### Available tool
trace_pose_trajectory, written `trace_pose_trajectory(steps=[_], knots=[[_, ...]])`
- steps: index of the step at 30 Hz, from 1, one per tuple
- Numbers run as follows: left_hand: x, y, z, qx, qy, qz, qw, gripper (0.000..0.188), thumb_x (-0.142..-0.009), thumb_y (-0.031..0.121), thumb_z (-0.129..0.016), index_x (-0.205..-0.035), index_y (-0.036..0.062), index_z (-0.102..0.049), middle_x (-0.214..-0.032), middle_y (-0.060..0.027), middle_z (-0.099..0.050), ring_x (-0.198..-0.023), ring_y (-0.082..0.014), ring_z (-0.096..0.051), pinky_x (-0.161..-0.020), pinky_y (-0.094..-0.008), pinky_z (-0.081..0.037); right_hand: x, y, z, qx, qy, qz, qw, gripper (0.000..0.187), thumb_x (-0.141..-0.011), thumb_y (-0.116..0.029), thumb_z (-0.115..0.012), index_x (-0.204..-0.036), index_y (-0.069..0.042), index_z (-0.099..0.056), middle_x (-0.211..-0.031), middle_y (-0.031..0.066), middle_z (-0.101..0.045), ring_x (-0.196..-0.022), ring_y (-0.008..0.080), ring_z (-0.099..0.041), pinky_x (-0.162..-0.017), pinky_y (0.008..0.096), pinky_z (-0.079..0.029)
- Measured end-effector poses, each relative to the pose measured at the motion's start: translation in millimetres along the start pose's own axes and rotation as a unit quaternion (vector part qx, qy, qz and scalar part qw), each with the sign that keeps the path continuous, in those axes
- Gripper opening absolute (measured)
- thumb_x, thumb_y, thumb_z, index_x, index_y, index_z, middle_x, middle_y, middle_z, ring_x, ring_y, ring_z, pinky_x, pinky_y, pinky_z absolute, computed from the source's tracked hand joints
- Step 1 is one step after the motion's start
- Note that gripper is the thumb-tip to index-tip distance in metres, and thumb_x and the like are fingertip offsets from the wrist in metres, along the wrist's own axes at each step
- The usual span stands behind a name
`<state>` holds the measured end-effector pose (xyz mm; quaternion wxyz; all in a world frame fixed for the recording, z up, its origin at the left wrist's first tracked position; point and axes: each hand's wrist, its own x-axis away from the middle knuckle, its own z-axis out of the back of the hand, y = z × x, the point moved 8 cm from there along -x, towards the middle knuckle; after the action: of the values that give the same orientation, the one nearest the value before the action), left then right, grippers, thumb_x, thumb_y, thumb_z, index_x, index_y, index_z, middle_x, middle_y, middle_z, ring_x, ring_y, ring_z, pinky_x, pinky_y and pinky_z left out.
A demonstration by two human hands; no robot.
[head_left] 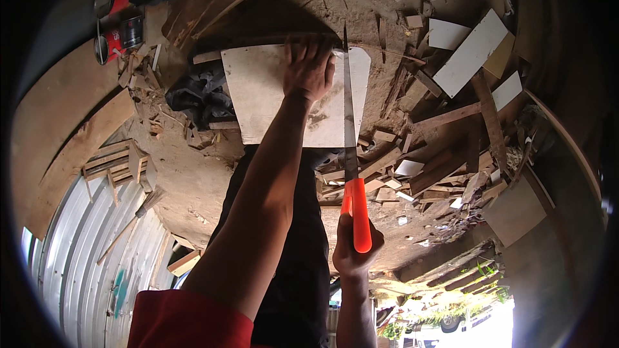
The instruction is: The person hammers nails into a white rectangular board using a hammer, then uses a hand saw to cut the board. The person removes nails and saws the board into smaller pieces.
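A pale flat board [264,96] lies in front of me, with dark smudges near its middle. My left hand [307,71] presses flat on its far part, the fingers stretched out over the far edge. In my right hand [356,245] is a hand saw [351,148], gripped round its orange handle. The saw's long blade points away from me and runs across the right part of the board, its tip reaching past the far edge. What supports the board underneath is mostly hidden.
Wood offcuts [445,174] and white panel pieces [474,51] litter the ground to the right. A black plastic bag [200,95] lies left of the board. Red tins [111,45] stand at the far left, above a small slatted wooden piece [116,166] and corrugated metal sheeting [84,251].
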<state>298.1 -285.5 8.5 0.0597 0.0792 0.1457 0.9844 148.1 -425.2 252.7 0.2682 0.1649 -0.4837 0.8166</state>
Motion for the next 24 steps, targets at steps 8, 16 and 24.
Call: trace_pose_trajectory(steps=[8,16,24], knots=[[4,-5,-13,0.007,-0.005,0.012,1.0,0.05,-0.095,0.038,-0.047,-0.141,0.0175,-0.046,-0.142,-0.011,-0.047,-0.136,-0.0311,-0.039,-0.119,-0.0601,-0.013,-2,8,-7,0.02,-0.007,-0.004,1.0,0.016,-0.087,-0.01,-0.071,-0.079,0.003,-0.066,-0.062,0.0114,-0.063,-0.053,0.0207,-0.065,-0.05,0.0315,-0.047],[2,-2,-5,0.011,0.029,0.002,1.0,0.054,-0.093,0.038,-0.051,-0.142,0.0173,-0.045,-0.14,-0.01,-0.048,-0.136,-0.0297,-0.038,-0.12,-0.0588,-0.012,-44,10,-24,0.008,-0.023,-0.041,0.999,0.021,-0.09,-0.009,-0.069,-0.074,0.0,-0.061,-0.057,0.0069,-0.057,-0.048,0.0123,-0.057,-0.047,0.0304,-0.042],[3,1,-7,-0.035,-0.006,0.014,0.999,0.052,-0.093,0.045,-0.051,-0.138,0.0185,-0.05,-0.14,-0.0083,-0.049,-0.135,-0.0297,-0.039,-0.121,-0.0541,-0.01,-14,-17,-19,0.007,-0.039,-0.026,0.999,0.018,-0.087,-0.009,-0.073,-0.075,0.001,-0.063,-0.058,0.0112,-0.059,-0.047,0.0187,-0.06,-0.047,0.0314,-0.044]])
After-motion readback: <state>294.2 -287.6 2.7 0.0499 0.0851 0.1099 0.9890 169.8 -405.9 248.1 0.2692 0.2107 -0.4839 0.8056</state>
